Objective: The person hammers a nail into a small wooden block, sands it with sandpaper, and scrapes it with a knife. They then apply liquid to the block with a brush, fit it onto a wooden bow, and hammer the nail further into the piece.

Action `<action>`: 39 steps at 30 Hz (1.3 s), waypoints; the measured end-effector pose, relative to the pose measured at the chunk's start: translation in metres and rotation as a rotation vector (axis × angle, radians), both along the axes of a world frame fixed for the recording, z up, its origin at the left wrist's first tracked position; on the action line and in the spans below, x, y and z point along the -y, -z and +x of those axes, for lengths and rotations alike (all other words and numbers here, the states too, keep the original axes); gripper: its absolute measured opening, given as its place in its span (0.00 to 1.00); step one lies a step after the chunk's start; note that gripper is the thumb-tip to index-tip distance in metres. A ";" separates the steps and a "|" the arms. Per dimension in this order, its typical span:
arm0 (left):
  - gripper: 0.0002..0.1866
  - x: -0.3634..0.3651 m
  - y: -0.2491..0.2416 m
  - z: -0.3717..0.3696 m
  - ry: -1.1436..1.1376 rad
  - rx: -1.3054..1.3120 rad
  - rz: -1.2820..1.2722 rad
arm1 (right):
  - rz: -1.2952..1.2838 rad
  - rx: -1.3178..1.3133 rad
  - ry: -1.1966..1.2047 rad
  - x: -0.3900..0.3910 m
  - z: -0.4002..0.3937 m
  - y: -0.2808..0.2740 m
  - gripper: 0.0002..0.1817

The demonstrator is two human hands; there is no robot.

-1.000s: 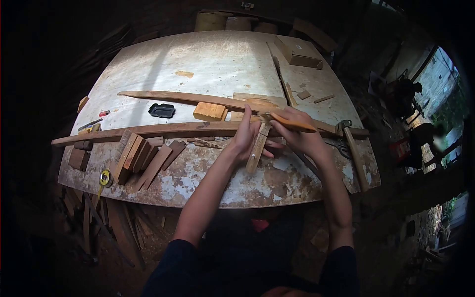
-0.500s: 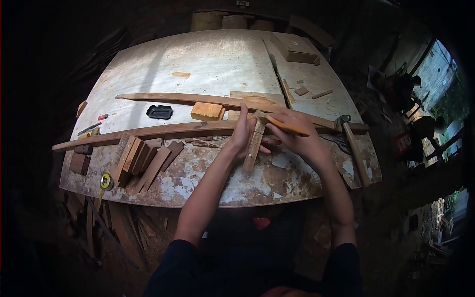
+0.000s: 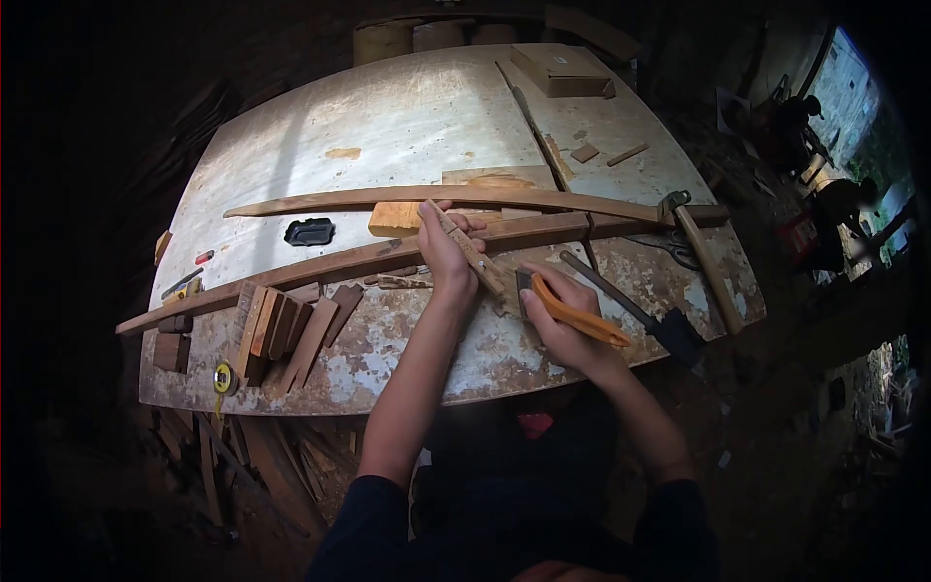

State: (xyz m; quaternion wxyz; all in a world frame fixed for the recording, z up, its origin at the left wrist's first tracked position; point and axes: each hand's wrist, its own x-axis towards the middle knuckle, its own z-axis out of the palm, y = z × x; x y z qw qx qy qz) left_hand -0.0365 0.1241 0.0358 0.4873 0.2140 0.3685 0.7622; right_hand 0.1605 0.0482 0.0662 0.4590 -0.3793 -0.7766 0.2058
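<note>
My left hand (image 3: 448,254) is closed around a narrow wooden piece (image 3: 475,254), with a cross line and a small shiny dot on its face. The piece slants down to the right, toward my other hand. My right hand (image 3: 567,325) grips a flat brush by its curved orange handle (image 3: 590,322). The brush's pale end lies right at the lower end of the wooden piece, over the near part of the worktable (image 3: 388,121). Behind my left hand sits a light wood block (image 3: 393,219), partly covered by the fingers.
Two long wooden bars (image 3: 330,199) (image 3: 291,270) stretch across the table. At left are wood offcuts (image 3: 276,325), a tape measure (image 3: 224,376) and a black tray (image 3: 310,232). At right lie a hammer (image 3: 706,257), scissors (image 3: 674,250) and a grey rod (image 3: 611,289). A cardboard box (image 3: 561,73) sits behind.
The wooden piece has swung from nearly upright to slanting left, its upper end now in my left hand. My right hand and brush have moved down toward me. The view has shifted slightly.
</note>
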 end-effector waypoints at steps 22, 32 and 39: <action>0.32 0.002 -0.004 0.014 -0.108 0.024 0.036 | -0.279 -0.001 -0.114 0.006 0.008 -0.019 0.18; 0.43 0.013 -0.019 0.025 0.648 -0.183 0.070 | -0.095 0.111 -0.248 -0.031 0.028 -0.013 0.19; 0.42 0.004 -0.008 0.026 0.714 0.101 0.116 | -0.013 0.202 -0.335 -0.027 0.019 -0.028 0.17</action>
